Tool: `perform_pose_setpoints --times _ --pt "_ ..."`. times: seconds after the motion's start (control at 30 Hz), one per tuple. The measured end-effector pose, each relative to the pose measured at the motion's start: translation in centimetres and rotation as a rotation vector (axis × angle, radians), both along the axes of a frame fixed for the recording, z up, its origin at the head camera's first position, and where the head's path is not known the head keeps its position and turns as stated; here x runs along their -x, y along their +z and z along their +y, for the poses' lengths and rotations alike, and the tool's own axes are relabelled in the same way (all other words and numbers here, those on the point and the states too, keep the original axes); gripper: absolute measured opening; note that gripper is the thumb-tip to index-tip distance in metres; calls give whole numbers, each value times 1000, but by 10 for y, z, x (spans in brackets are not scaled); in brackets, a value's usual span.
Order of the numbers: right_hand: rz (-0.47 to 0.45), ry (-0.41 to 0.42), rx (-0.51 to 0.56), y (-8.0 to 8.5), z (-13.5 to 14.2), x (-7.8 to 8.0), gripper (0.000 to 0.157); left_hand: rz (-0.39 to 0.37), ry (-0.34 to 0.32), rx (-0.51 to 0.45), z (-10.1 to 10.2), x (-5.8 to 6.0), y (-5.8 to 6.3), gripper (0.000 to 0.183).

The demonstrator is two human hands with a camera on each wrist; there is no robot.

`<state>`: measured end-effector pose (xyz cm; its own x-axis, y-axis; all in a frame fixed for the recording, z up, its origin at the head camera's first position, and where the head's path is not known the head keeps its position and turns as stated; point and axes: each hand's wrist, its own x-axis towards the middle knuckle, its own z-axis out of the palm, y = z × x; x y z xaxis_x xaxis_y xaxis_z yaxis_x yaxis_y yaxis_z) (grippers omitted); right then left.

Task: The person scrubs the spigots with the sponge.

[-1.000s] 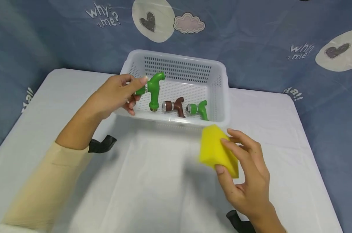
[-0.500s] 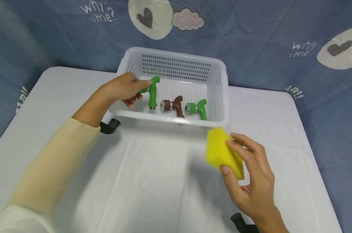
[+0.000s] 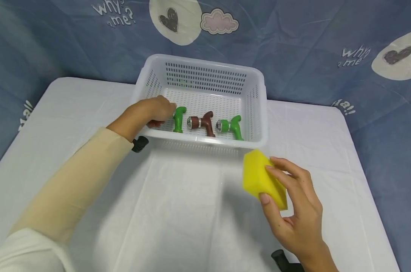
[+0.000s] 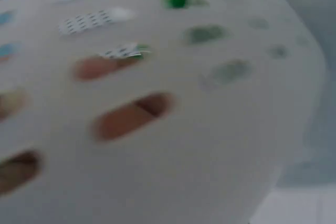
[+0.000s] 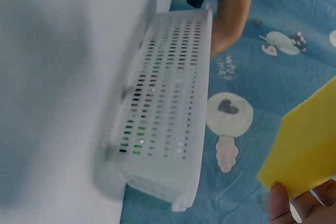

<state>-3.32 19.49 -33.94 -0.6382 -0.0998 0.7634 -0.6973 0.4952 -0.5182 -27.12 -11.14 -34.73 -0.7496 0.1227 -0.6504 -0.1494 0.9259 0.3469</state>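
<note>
My left hand (image 3: 159, 109) reaches over the near-left side of the white basket (image 3: 226, 142) and grips the handle end of a green tap (image 3: 179, 120), low in the basket. The fingers cover that end. Beside it lie a brown tap (image 3: 207, 124) and a second green tap (image 3: 234, 127). My right hand (image 3: 298, 204) pinches a yellow sponge (image 3: 263, 179) between thumb and fingertips, above the table in front of the basket. In the left wrist view, blurred fingers (image 4: 123, 121) show through slots in the basket wall. The right wrist view has the sponge (image 5: 304, 145) at its right side.
The basket stands near the back of a table with a white cloth (image 3: 178, 204). A blue printed curtain (image 3: 294, 45) hangs behind and at the sides. Black wrist camera mounts (image 3: 139, 144) stick out near both wrists.
My left hand has moved down into the basket, lowering the green tap from above it to beside the brown one. My right hand has shifted slightly right with the sponge.
</note>
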Motion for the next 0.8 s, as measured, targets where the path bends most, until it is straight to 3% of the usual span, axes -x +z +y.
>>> perform_pose_setpoints --times 0.13,0.37,0.5,0.67,0.8 --pt "-6 6 1 0 1 -1 44 41 50 91 8 -1 -4 53" --pt "-16 4 -11 1 4 -3 43 51 -8 190 13 -3 -6 46" --pt "-15 0 -13 1 5 -4 44 70 19 197 14 -5 -7 44" --pt "-18 -16 -17 1 8 -6 45 164 9 210 13 -9 -1 50" --pt "-29 -28 -18 1 10 -8 46 277 -19 208 10 -16 13 57"
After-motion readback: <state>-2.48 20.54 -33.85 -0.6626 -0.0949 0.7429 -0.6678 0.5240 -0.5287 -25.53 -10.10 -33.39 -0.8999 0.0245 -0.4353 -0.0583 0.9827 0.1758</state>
